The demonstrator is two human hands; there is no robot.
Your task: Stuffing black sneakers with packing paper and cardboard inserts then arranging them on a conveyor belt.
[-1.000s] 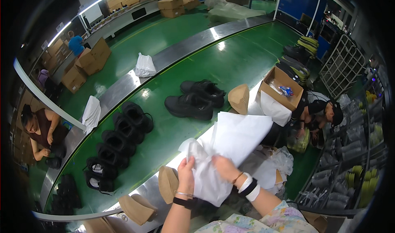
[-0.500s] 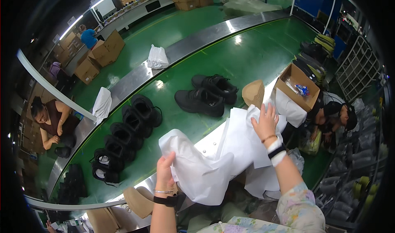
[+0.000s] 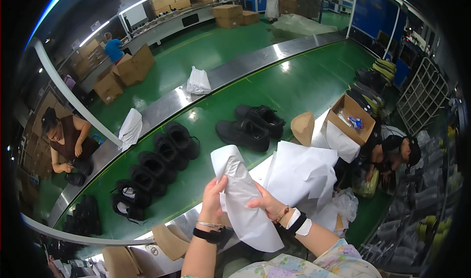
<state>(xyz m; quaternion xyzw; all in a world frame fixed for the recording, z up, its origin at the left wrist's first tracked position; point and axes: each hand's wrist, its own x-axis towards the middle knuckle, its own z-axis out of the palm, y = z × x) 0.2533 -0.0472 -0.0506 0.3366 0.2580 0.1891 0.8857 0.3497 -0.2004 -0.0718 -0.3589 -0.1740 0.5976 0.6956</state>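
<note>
Between my two hands is a sheet of white tissue paper, gathered into a loose, long roll. My left hand grips its left edge with the thumb on top. On the right side, my right hand pinches the paper, thumb lying across it. Just right of my hands lies a stack of white paper sheets on the metal ledge. Beyond the roll, a pair of black shoes stands on the green belt. Left of them several more black shoes line up in a row.
A brown cardboard shape and an open carton with small packets sit at the right. A co-worker handles a dark shoe across the belt; another person crouches at right. Crumpled white paper rests on the far metal edge.
My right hand has left the paper stack and come in to the sheet. The paper, spread out before, is now gathered narrow between both hands. The view has shifted slightly.
</note>
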